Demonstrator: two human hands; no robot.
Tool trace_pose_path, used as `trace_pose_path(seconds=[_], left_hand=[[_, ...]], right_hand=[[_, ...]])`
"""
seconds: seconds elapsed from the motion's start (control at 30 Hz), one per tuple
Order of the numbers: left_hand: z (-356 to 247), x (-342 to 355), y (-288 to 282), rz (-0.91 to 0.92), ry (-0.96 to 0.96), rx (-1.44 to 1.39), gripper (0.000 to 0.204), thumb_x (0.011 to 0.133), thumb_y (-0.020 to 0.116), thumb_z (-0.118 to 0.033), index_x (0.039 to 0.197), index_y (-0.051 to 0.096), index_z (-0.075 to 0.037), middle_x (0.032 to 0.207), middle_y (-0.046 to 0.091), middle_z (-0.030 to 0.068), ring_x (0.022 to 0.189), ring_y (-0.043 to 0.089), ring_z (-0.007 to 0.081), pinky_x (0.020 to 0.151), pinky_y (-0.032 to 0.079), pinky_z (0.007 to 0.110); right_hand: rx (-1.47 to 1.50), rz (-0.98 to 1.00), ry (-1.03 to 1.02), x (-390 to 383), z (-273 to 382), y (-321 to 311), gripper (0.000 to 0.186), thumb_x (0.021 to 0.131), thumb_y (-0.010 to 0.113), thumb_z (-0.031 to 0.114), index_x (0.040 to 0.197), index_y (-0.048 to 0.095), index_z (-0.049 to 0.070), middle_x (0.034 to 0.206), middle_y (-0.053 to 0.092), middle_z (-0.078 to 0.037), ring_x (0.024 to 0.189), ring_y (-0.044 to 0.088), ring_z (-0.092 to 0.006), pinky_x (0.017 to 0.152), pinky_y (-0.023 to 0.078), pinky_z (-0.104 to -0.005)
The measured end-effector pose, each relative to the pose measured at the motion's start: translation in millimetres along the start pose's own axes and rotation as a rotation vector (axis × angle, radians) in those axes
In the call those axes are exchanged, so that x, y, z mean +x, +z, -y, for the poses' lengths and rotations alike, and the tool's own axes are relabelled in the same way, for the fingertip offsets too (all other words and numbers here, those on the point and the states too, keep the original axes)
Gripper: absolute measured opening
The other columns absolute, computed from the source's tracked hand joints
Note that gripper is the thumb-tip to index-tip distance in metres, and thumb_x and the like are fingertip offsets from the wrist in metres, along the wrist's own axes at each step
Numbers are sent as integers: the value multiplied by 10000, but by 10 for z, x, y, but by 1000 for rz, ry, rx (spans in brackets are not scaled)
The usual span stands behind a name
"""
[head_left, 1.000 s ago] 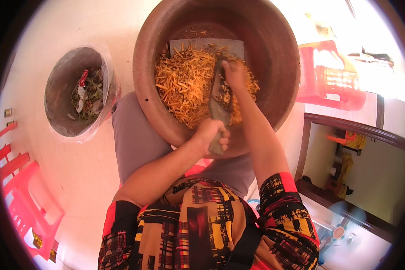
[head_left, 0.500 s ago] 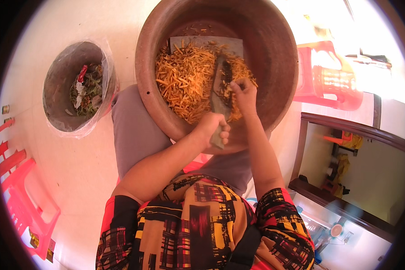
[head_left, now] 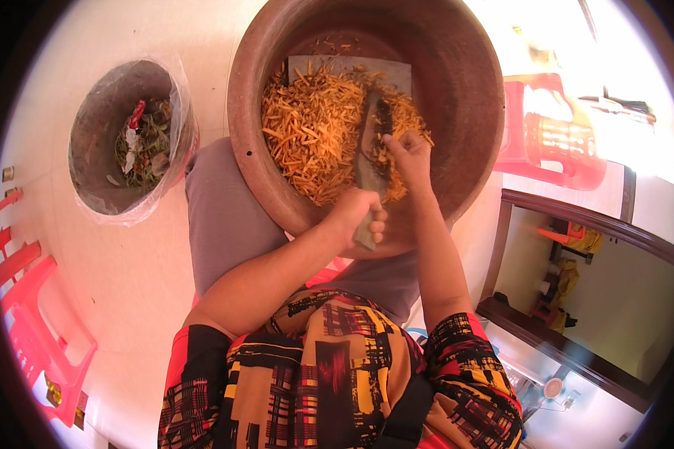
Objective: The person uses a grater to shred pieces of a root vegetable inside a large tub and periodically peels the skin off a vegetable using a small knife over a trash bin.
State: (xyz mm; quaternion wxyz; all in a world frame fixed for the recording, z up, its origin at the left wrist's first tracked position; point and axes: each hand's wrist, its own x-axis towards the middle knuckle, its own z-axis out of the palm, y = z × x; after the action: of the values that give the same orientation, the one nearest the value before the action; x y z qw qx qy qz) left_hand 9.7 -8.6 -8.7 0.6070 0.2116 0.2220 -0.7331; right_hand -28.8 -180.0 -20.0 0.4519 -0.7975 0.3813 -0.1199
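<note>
A big brown basin (head_left: pixel 241 97) rests between my knees. Inside it a grey board (head_left: pixel 395 73) lies under a heap of thin orange strips (head_left: pixel 307 123). My left hand (head_left: pixel 358 215) is closed round the lower end of a long, narrow grey-green tool (head_left: pixel 368 153), which slants up over the heap. Dark bits show along the tool's right side; its exact kind is unclear. My right hand (head_left: pixel 410 156) is just right of the tool, thumb and fingers pinched together at its edge. What they pinch is too small to make out.
To the left stands a plastic-lined bucket (head_left: pixel 75 176) with green and brown scraps and a red wrapper. Red plastic chairs (head_left: pixel 56 314) are at the far left, and a red plastic stool (head_left: pixel 550 135) is right of the basin. A dark-framed glass panel (head_left: pixel 591 292) is at the right.
The whole view has shifted slightly. Both hands keep nearly the same places at the tool, the left round its lower end and the right pinched at its edge.
</note>
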Motion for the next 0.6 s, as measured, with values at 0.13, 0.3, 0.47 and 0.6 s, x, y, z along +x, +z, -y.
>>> trace_pose_path(seconds=[0.13,0.3,0.47,0.6], left_hand=[[-5,-4,12,-20,5,3,90,751,436,-48,831,394,-51,653,474,104,437,424,164,417,413,352],[-11,-16,34,-17,0,-4,82,746,437,-43,819,399,-46,652,477,106,436,431,164,413,415,354],[-5,-16,39,-54,2,38,84,740,441,-40,816,404,-37,655,482,109,438,436,166,413,419,357],[1,5,35,-40,13,12,97,736,446,-42,826,409,-32,655,481,111,439,437,169,416,417,363]], right_hand=[[-128,-153,-82,-9,113,91,427,818,697,211,545,426,27,482,440,-8,456,362,-79,416,315,-287],[-229,-249,-98,207,-63,67,453,853,651,234,582,362,14,536,318,-38,530,301,-122,467,290,-342],[-518,-205,-167,373,-254,159,370,883,575,268,674,479,-22,576,458,-211,520,460,-337,527,361,-446],[-575,-219,-221,564,-349,189,347,860,582,247,663,497,-26,609,505,-230,571,493,-400,541,371,-468]])
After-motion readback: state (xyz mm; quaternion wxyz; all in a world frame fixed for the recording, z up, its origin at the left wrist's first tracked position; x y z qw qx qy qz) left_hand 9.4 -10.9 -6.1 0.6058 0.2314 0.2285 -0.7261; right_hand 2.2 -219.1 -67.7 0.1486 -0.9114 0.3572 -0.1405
